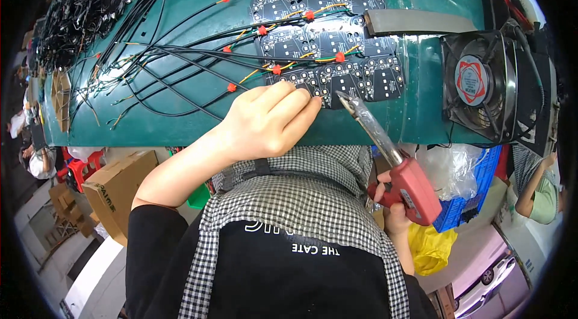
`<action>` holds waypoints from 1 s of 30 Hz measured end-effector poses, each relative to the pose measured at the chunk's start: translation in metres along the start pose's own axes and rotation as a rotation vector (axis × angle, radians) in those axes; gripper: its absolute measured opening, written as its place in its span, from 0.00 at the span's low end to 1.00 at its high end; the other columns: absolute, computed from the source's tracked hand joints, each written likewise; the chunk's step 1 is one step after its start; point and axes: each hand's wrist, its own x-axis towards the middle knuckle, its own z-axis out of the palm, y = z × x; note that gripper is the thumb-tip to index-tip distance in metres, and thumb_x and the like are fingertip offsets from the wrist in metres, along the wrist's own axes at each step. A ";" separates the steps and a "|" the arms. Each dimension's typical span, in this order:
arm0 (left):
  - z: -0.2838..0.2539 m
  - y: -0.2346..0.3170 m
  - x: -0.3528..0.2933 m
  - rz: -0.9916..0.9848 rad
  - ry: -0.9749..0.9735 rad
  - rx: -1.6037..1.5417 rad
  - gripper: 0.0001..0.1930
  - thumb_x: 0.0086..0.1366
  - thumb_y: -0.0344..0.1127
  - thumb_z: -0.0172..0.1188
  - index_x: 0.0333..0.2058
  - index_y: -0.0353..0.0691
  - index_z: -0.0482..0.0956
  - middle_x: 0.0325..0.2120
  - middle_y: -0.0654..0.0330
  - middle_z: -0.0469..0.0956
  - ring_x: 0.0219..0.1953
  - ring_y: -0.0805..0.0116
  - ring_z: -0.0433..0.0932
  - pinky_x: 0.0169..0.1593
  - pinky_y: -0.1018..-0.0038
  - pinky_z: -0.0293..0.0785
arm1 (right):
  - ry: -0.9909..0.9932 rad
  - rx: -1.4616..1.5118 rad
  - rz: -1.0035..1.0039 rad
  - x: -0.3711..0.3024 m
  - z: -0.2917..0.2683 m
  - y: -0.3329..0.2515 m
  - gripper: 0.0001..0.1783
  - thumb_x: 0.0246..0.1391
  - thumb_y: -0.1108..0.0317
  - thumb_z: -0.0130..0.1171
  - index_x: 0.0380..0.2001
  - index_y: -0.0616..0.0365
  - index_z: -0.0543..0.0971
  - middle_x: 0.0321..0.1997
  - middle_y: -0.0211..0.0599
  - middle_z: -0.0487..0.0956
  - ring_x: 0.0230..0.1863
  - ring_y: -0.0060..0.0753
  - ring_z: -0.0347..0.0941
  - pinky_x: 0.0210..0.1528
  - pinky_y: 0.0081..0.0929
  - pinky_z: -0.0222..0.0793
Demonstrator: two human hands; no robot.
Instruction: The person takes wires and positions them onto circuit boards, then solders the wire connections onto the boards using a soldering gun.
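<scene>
A panel of black circuit boards [383, 81] lies on the green work table, with black cables [198, 54] running onto it from the left. Red tags or clips [276, 69] sit on the cables, near their orange, yellow and green wire ends. My left hand [271, 117] is closed in a pinch at the panel's near edge; whatever is between the fingertips is hidden. Wrapped round the handle of a red soldering gun [414, 189] is my right hand [394, 207]. The gun's metal tip points at the near row of boards, close to my left fingertips.
A grey metal bar [418, 22] rests over the panel's right side. Beyond it stands a black fan [478, 81]. Tangled black cables [90, 6] heap at the far left. Below the table are a cardboard box [117, 189] and a blue crate [460, 207]. Another person's arm [533, 183] shows at right.
</scene>
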 end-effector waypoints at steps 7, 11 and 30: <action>0.003 0.004 0.001 0.051 0.026 0.023 0.18 0.36 0.28 0.58 0.31 0.32 0.79 0.26 0.59 0.72 0.24 0.68 0.73 0.24 0.78 0.69 | -0.036 -0.130 -0.087 -0.005 -0.010 0.010 0.45 0.43 0.47 0.67 0.53 0.76 0.64 0.33 0.46 0.78 0.25 0.29 0.75 0.30 0.22 0.72; 0.004 0.003 0.001 0.064 0.031 0.016 0.17 0.37 0.27 0.59 0.31 0.31 0.79 0.26 0.59 0.72 0.25 0.68 0.73 0.24 0.78 0.70 | -0.049 -0.191 -0.131 -0.006 -0.013 0.015 0.42 0.46 0.49 0.65 0.52 0.76 0.65 0.28 0.42 0.79 0.24 0.27 0.75 0.30 0.21 0.72; -0.002 0.009 0.002 0.029 -0.039 0.034 0.17 0.39 0.27 0.59 0.33 0.31 0.79 0.28 0.58 0.72 0.28 0.66 0.74 0.30 0.75 0.74 | 0.007 -0.274 -0.192 -0.009 -0.014 0.013 0.42 0.44 0.47 0.65 0.50 0.73 0.67 0.25 0.38 0.78 0.23 0.27 0.75 0.29 0.20 0.70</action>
